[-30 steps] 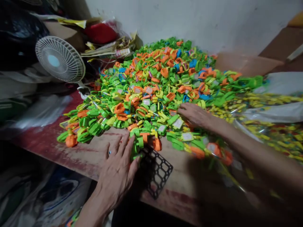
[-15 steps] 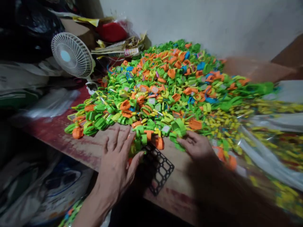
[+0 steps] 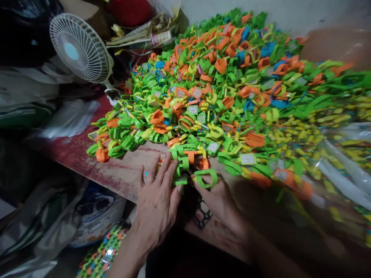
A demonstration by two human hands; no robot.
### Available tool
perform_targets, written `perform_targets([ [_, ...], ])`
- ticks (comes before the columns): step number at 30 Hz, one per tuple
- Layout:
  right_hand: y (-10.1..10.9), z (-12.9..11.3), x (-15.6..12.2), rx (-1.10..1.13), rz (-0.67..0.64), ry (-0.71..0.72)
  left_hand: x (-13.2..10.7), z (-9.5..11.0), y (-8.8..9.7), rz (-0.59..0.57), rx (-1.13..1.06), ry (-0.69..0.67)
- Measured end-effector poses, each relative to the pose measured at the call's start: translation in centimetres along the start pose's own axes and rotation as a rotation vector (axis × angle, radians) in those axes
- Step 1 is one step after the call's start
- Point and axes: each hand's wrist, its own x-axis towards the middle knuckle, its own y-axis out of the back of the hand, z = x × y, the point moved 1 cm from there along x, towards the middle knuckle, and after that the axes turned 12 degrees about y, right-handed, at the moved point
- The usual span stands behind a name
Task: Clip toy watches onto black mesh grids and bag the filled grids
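A big heap of small green, orange, yellow and blue plastic pieces (image 3: 220,96) covers the wooden table (image 3: 116,173). My left hand (image 3: 158,200) lies flat at the heap's near edge, fingers spread, its fingertips touching green pieces. My right hand (image 3: 217,202) is right beside it, fingers closed on a green ring-shaped piece (image 3: 206,177). A black plastic grid (image 3: 203,214) lies on the table between and under the two hands, mostly hidden.
A small white fan (image 3: 79,48) stands at the back left beside stacked papers (image 3: 139,36). Clear bags of yellow pieces (image 3: 342,154) lie at the right. Below the table edge sit a white container (image 3: 95,216) and a bag of coloured pieces (image 3: 101,255).
My right hand came back from the heap to the near edge beside the left hand, bringing a green ring piece. The left hand stayed flat. The view dropped closer.
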Motion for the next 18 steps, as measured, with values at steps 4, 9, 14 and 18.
perform_targets([
  [4, -0.7, 0.1, 0.1, -0.126, -0.025, 0.156, 0.0, -0.1, -0.1, 0.002, 0.003, 0.003],
  [9, -1.0, 0.3, -0.1, -0.246, -0.086, 0.276, 0.2, 0.1, 0.0, -0.005, 0.001, -0.005],
  [14, -1.8, 0.4, 0.0, -0.223, -0.095, 0.301, 0.0, 0.2, 0.2, -0.024, -0.02, 0.02],
  [18, -2.8, 0.5, -0.3, -0.264, -0.154, 0.31, 0.6, 1.0, 1.4, -0.029, -0.012, 0.029],
])
